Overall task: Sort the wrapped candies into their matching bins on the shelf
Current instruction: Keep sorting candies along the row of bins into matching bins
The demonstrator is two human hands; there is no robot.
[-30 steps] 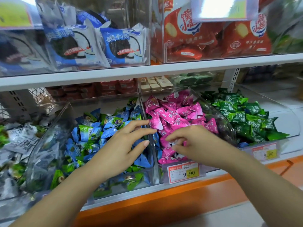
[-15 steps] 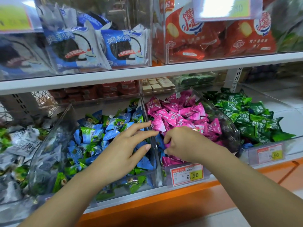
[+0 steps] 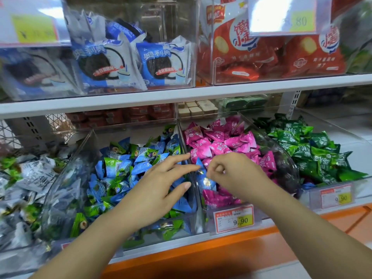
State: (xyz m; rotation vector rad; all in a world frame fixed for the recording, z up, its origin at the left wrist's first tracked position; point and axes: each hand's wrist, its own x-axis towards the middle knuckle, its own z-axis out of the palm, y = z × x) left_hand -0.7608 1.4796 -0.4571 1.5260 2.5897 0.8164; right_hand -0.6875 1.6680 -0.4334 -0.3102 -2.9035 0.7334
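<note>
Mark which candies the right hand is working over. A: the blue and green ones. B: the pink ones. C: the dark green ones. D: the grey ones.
B: the right hand is curled over the pink candies, its grip pinching a stray blue candy that lies among them.

Candy colours around the pinching right hand (image 3: pixel 233 174)

The blue candy (image 3: pixel 205 182) at the fingertips was shiny blue, and the pink candies (image 3: pixel 219 147) beyond and beneath the grip were magenta with white characters. Left of the grip lay blue-and-green candies (image 3: pixel 120 166), and farther left grey-white candies (image 3: pixel 38 174) with black characters. Right of the grip were dark green candies (image 3: pixel 314 154) with white print. Just below it a price tag (image 3: pixel 234 218) was white, red-edged and yellow-patched, above an orange shelf edge (image 3: pixel 201 256).
</note>
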